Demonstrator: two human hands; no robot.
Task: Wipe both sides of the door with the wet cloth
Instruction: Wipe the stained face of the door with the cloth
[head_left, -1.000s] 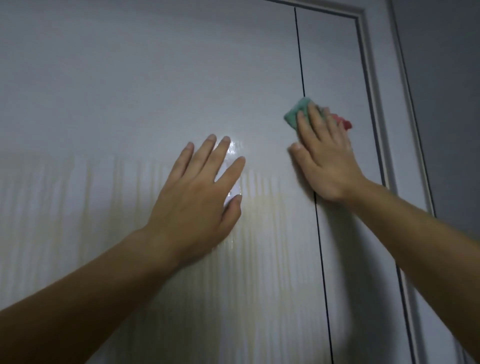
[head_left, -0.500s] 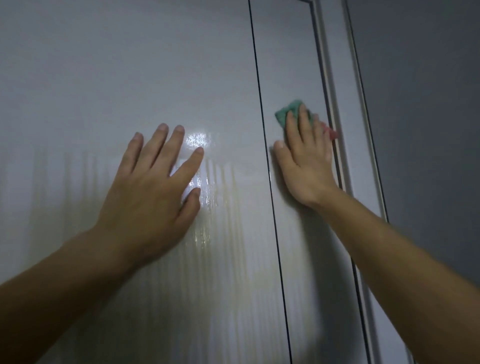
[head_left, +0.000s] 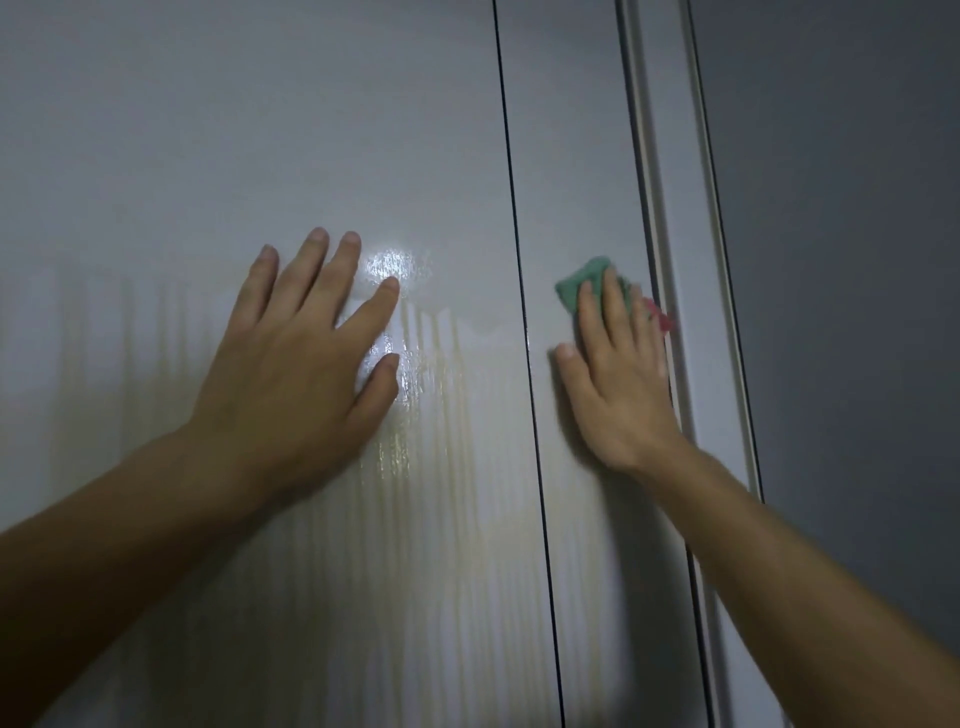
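From my feed, the white door (head_left: 260, 130) fills most of the view. My left hand (head_left: 306, 364) lies flat on its wide panel, fingers straight and spread, holding nothing. Just beside the index finger sits a bright glare spot (head_left: 395, 265), and yellowish wet streaks (head_left: 441, 415) run down the panel below it.

A thin dark groove (head_left: 524, 322) runs from top to bottom of the door. My right hand (head_left: 618, 384) is on the narrow strip to the right of that groove, palm to the surface, with its straight fingers pressing the cloth (head_left: 582, 283) against the door rather than curling round it. The cloth is green and bunched, showing above and to the left of the fingertips; a pink part pokes out by the little finger (that edge is blurred, so I cannot tell whether it is the same cloth or a second one). The pink part is touching or just beside the door frame (head_left: 670, 208). Right of the frame stands a grey wall (head_left: 857, 260).
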